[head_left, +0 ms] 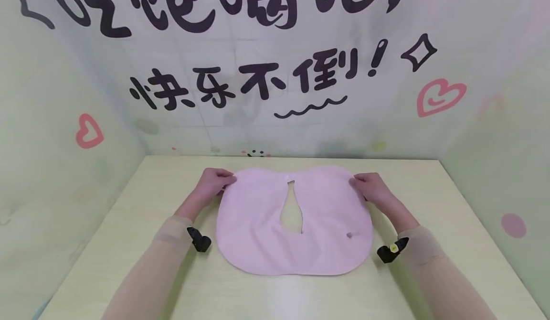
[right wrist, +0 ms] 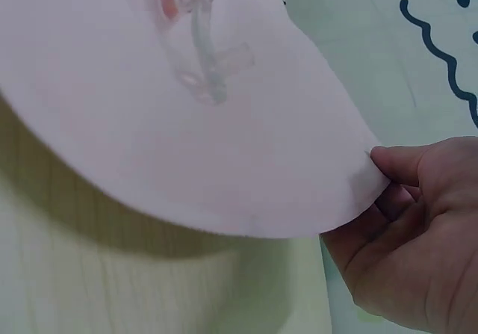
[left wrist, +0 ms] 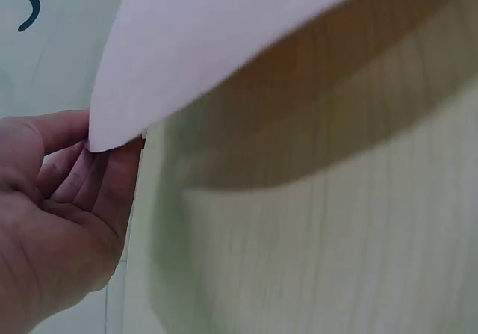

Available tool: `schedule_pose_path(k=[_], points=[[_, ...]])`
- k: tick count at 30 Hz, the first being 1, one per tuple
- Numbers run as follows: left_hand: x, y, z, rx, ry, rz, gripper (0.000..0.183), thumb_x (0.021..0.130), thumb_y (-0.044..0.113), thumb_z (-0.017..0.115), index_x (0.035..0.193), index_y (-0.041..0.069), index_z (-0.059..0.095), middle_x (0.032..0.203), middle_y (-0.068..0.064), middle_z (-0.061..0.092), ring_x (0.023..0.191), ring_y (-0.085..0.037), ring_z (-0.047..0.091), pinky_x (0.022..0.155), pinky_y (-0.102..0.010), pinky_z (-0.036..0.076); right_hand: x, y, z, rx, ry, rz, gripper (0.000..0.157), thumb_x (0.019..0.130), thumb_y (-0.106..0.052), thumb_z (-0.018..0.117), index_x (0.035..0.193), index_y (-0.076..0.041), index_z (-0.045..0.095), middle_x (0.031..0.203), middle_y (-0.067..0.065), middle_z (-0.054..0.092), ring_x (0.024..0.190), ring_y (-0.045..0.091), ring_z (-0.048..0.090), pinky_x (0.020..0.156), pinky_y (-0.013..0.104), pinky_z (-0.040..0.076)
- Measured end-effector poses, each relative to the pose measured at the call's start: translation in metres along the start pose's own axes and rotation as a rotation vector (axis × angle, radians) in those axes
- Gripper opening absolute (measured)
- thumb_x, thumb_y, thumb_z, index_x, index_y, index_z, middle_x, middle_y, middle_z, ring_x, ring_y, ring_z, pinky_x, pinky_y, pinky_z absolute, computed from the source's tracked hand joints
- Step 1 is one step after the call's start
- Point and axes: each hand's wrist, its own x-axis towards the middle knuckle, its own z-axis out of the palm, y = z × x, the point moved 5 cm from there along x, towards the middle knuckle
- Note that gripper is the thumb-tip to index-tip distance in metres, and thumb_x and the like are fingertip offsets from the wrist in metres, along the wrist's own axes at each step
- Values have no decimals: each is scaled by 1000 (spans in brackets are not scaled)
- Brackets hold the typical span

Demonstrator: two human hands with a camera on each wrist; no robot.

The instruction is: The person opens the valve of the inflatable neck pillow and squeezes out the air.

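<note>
A flat pink inflatable pillow (head_left: 253, 219), limp and creased, is spread wide between both hands. It has rounded corners and a teardrop-shaped opening in its middle, through which the table shows. My left hand (head_left: 215, 182) pinches its upper left edge between thumb and fingers. At the opposite upper edge, my right hand (head_left: 370, 186) pinches it the same way. In the right wrist view a clear plastic valve (right wrist: 205, 50) sits on the pillow's face. The left wrist view has the pillow's edge (left wrist: 172, 65) raised off the table, its shadow falling below.
A pale wood-grain table (head_left: 275, 298) lies under the pillow. Behind it stands a light wall (head_left: 240, 138) with dark lettering and a pink heart. Side panels rise at left and right. Dark wrist cameras (head_left: 199, 240) are strapped at both sleeves.
</note>
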Motion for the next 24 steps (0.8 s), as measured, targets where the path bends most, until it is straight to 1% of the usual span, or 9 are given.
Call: schedule_pose_path(k=[1,3,6,10,13,16,18,21,24], points=[[2,0,-1,-23,13,-12,38,96,15,71,125,-9,67,103,-15,71,79,-15,63,65,-27,57,2,2,-1,32,2,12,29,107,-18,54,106,6,69,70,-3,54,66,11,51,59,25,45],[3,0,-2,-47,46,-23,38,96,15,72,125,-9,67,104,-16,71,78,-14,63,64,-26,57,7,6,-3,89,7,40,34,107,-19,53,120,9,67,76,-2,58,68,9,53,61,24,47],[6,2,0,-1,94,-6,35,95,14,72,121,-9,70,103,-19,73,72,-11,63,60,-24,55,14,13,-4,146,15,74,38,108,-20,52,129,11,62,76,-2,57,66,7,51,60,23,45],[8,8,6,134,136,53,28,94,12,71,113,-10,74,97,-20,75,63,-10,62,58,-23,53,19,22,-4,138,45,117,39,107,-19,53,129,12,62,87,7,63,72,8,54,65,23,47],[8,13,10,207,142,91,26,94,10,68,108,-10,75,88,-17,75,61,-11,62,58,-24,52,20,26,-2,108,66,134,42,106,-19,54,132,13,61,112,20,67,87,13,60,73,24,51],[9,14,11,235,142,93,25,94,11,67,106,-10,75,83,-14,74,62,-12,61,59,-24,52,19,27,0,101,85,129,43,106,-19,55,133,13,60,128,28,64,95,17,62,75,25,52],[9,14,10,245,143,86,25,94,10,66,105,-10,75,84,-15,74,62,-13,62,58,-25,52,19,27,0,96,96,123,42,105,-19,56,134,12,61,130,28,63,96,17,64,75,25,52],[8,13,10,250,142,78,24,93,8,66,105,-10,75,87,-19,74,60,-13,62,57,-26,53,18,27,1,79,101,124,41,104,-18,58,132,11,62,124,26,66,90,16,64,72,24,53],[7,13,10,251,141,82,22,91,5,68,106,-9,74,92,-21,74,62,-14,63,57,-25,53,17,27,2,57,99,118,41,103,-16,60,131,12,62,122,27,67,91,17,64,72,24,53]])
